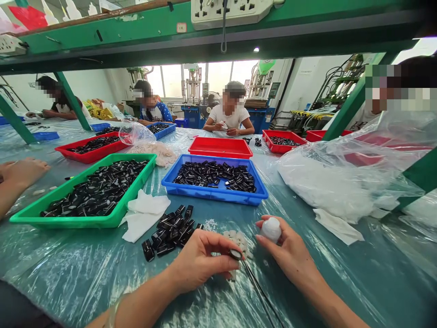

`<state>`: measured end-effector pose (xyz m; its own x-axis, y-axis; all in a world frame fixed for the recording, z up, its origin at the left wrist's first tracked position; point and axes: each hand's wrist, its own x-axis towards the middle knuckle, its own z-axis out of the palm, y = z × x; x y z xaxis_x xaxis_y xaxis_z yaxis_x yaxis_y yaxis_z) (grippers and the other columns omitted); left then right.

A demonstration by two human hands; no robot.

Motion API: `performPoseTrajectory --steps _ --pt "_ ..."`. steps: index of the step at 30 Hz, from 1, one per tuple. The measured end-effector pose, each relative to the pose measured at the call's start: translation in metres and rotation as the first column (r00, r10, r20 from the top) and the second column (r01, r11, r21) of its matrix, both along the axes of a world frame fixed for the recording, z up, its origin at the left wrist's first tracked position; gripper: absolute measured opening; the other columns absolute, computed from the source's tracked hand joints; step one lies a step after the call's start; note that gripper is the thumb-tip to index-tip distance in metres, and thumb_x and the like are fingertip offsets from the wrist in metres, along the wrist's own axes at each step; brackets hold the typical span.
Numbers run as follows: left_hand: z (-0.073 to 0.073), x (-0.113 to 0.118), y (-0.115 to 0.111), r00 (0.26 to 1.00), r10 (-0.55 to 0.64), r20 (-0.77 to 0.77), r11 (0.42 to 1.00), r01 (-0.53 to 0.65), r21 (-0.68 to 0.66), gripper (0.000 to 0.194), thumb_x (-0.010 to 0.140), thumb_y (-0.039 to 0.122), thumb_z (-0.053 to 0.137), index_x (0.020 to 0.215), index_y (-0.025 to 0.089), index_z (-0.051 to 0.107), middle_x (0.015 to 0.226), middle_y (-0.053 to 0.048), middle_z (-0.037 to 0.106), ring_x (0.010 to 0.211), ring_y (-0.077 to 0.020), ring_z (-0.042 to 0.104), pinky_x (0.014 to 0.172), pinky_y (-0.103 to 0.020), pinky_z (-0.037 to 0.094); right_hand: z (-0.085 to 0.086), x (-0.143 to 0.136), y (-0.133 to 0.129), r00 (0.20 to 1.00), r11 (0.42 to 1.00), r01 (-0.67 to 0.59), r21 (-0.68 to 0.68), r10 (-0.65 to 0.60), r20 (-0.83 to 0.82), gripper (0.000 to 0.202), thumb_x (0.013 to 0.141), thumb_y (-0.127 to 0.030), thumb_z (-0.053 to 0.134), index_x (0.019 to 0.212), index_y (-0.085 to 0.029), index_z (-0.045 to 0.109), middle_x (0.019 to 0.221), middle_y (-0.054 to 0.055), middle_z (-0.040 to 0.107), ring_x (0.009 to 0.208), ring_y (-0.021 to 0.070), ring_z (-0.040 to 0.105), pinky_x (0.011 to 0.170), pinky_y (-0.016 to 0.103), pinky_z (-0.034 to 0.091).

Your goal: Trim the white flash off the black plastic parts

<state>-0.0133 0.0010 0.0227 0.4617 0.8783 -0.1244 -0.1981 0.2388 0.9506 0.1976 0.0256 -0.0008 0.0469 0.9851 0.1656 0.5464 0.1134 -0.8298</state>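
My left hand (205,257) pinches a small black piece with a pale oval end (235,254) between thumb and fingers. In my right hand (290,250), closed around it, is a rounded whitish lump (271,229); its material is unclear. Two thin dark prongs, like tweezers (256,288), run from beside the pinched piece towards the near edge; I cannot tell whether they touch it. Left of my left hand lies a loose pile of black pieces (174,232). Small white bits (210,224) and translucent pieces (238,238) lie behind and between my hands.
A green tray (82,222) and a blue tray (211,195) hold many black pieces. White cloths (145,214) and a large clear bag (341,182) flank them. Red trays (220,148) stand farther back. Another person's hand (23,175) rests at left; several people sit around the table.
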Motion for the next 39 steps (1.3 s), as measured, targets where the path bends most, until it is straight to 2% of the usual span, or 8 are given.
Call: performPoseTrajectory --steps 2,4,7,9,14,20,26,39 --pt "-0.002 0.0 0.0 1.0 -0.018 -0.004 1.0 0.018 -0.006 0.02 0.063 0.023 0.074 0.078 0.011 0.073 0.07 -0.006 0.065 0.059 -0.011 0.057 0.052 -0.021 0.049 0.008 -0.002 -0.006 0.998 0.997 -0.042 0.062 0.039 0.043 0.032 0.076 -0.033 0.059 0.106 -0.022 0.055 0.101 0.005 0.068 0.083 0.0224 0.063 0.068 0.031 0.049" --pt "-0.002 -0.001 0.0 0.999 -0.049 -0.021 0.999 0.048 -0.011 0.019 0.063 0.024 0.074 0.076 0.01 0.072 0.069 -0.006 0.065 0.054 -0.01 0.056 0.047 -0.019 0.047 0.014 -0.003 -0.012 0.984 0.967 -0.126 0.22 0.093 0.153 0.031 0.078 -0.026 0.057 0.108 -0.024 0.056 0.101 0.005 0.067 0.087 0.0225 0.062 0.07 0.032 0.049" --pt "-0.002 -0.001 0.001 0.994 -0.094 -0.058 0.995 0.093 -0.021 0.021 0.065 0.027 0.073 0.076 0.009 0.072 0.065 -0.005 0.063 0.048 -0.0077 0.054 0.043 -0.017 0.044 0.019 -0.003 -0.017 0.92 0.815 -0.295 0.498 0.101 0.38 0.035 0.079 -0.012 0.051 0.111 -0.024 0.057 0.094 0.004 0.067 0.087 0.0215 0.059 0.071 0.032 0.049" --pt "-0.002 -0.001 0.001 0.991 -0.114 -0.07 0.993 0.112 -0.024 0.021 0.066 0.027 0.072 0.076 0.009 0.072 0.064 -0.005 0.063 0.045 -0.007 0.054 0.041 -0.016 0.043 0.021 -0.003 -0.019 0.879 0.736 -0.354 0.577 0.052 0.474 0.04 0.079 -0.005 0.046 0.113 -0.024 0.056 0.094 0.004 0.067 0.086 0.0214 0.057 0.073 0.034 0.049" --pt "-0.003 -0.001 0.0 0.984 -0.165 -0.062 0.985 0.161 -0.055 0.019 0.067 0.027 0.071 0.074 0.009 0.071 0.06 -0.003 0.061 0.042 -0.006 0.054 0.04 -0.014 0.043 0.023 -0.004 -0.022 0.808 0.692 -0.401 0.6 -0.04 0.587 0.05 0.077 0.004 0.037 0.116 -0.023 0.055 0.1 0.005 0.066 0.091 0.0233 0.051 0.078 0.037 0.045" --pt "-0.004 -0.001 0.0 0.979 -0.194 -0.067 0.979 0.189 -0.079 0.021 0.067 0.029 0.071 0.071 0.008 0.071 0.056 -0.002 0.06 0.041 -0.0062 0.054 0.039 -0.014 0.043 0.028 -0.008 -0.029 0.745 0.666 -0.438 0.604 -0.107 0.659 0.042 0.083 0.004 0.035 0.109 -0.018 0.06 0.1 0.007 0.068 0.094 0.0239 0.05 0.079 0.038 0.04" --pt "-0.006 0.0 0.001 0.97 -0.232 -0.072 0.97 0.226 -0.091 0.02 0.067 0.028 0.071 0.069 0.008 0.069 0.051 0.001 0.057 0.039 -0.0059 0.053 0.038 -0.013 0.043 0.031 -0.01 -0.032 0.735 0.615 -0.46 0.64 -0.14 0.663 0.035 0.088 0.001 0.037 0.105 -0.015 0.064 0.098 0.008 0.07 0.092 0.025 0.053 0.074 0.038 0.038" --pt "-0.003 0.0 0.0 0.967 -0.242 -0.076 0.966 0.232 -0.117 0.019 0.067 0.026 0.071 0.065 0.008 0.068 0.047 0.001 0.056 0.037 -0.0057 0.052 0.037 -0.012 0.043 0.03 -0.009 -0.032 0.741 0.591 -0.498 0.635 -0.09 0.666 0.033 0.089 0.0 0.039 0.106 -0.015 0.062 0.099 0.009 0.069 0.094 0.0253 0.052 0.077 0.039 0.042"
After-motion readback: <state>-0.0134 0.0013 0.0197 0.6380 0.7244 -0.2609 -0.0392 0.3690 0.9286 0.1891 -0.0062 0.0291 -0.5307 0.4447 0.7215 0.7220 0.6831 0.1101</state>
